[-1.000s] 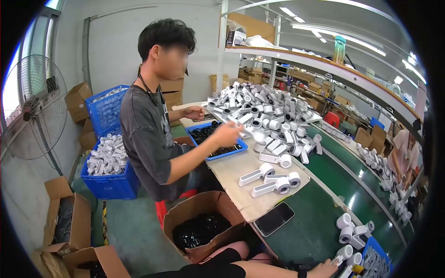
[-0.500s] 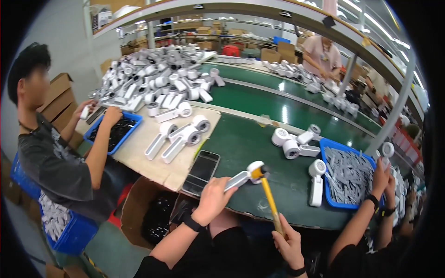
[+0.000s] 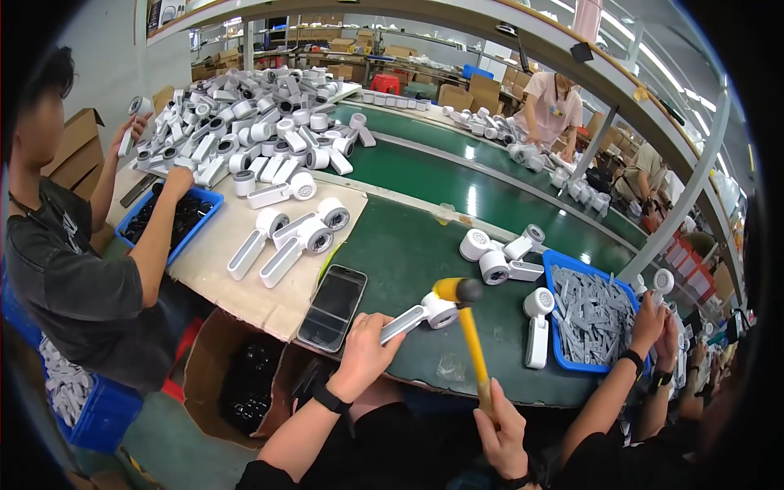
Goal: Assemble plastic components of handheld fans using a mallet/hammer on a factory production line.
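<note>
My left hand (image 3: 365,353) is closed around the grey-faced handle of a white handheld fan (image 3: 442,314), whose round head points away to the right over the green bench. In my right hand (image 3: 501,434) is a mallet (image 3: 474,346) with a yellow shaft, gripped low near its end. The mallet's yellow and black head is just above the fan's round head and partly covers it; whether they touch I cannot tell. Left of the fan lies a dark phone (image 3: 332,307). Several white fans (image 3: 296,242) rest on the cardboard sheet.
A blue tray of grey strips (image 3: 594,314) stands at right, beside a lone fan (image 3: 536,327) and a co-worker's hands (image 3: 653,327). Left, another person reaches into a blue tray of black parts (image 3: 192,222). A heap of white fans (image 3: 245,122) lies behind; an open carton (image 3: 208,384) is below.
The whole view has shifted. The mallet's head has lifted slightly off the fan's head and turned its black face more toward me. The person at left has raised a white fan.
</note>
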Tool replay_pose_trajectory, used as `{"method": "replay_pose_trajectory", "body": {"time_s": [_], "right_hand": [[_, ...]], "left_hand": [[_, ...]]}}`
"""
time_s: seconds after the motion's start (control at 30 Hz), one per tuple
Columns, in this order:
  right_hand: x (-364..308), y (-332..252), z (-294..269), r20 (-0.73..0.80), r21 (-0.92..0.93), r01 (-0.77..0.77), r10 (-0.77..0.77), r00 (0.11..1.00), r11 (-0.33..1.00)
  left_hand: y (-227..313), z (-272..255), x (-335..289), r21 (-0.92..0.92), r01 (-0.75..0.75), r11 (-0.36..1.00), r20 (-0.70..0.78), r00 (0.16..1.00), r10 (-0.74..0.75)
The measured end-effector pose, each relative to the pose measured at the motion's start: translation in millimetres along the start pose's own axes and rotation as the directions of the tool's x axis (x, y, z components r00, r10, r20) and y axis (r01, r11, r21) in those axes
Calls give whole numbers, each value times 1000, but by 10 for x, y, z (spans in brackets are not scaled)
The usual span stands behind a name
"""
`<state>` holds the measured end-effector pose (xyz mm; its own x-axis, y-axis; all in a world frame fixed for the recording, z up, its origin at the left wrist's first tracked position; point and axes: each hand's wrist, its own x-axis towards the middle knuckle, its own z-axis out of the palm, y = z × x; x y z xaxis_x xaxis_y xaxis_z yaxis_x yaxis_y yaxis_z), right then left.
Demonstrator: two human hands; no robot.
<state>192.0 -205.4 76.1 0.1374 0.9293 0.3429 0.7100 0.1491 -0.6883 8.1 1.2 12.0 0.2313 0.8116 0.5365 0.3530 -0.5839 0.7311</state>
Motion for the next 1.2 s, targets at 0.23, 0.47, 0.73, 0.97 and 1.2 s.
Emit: {"method": "replay_pose_trajectory", "body": {"time_s": [0.23, 0.47, 0.73, 0.97, 1.2], "right_hand": [[62, -32, -1, 143, 9, -19, 17, 990, 1000], [137, 27, 52, 221, -42, -98, 105, 970, 994], [86, -140, 40, 250, -92, 12, 11, 968, 996], [84, -120, 97, 180, -59, 71, -60, 982, 996], [103, -208, 34, 139, -23, 110, -106, 985, 994]], "left_hand": [[-24, 3, -18, -4, 13, 1000, -16, 1000, -13], [36, -105, -149, -53, 59, 997, -101, 993, -64], [60, -193, -251, 29, 173, 984, -61, 983, -171], [-15, -143, -267, 34, 139, 990, -24, 990, -138], [-18, -195, -285, 95, 156, 983, -47, 987, -152]]}}
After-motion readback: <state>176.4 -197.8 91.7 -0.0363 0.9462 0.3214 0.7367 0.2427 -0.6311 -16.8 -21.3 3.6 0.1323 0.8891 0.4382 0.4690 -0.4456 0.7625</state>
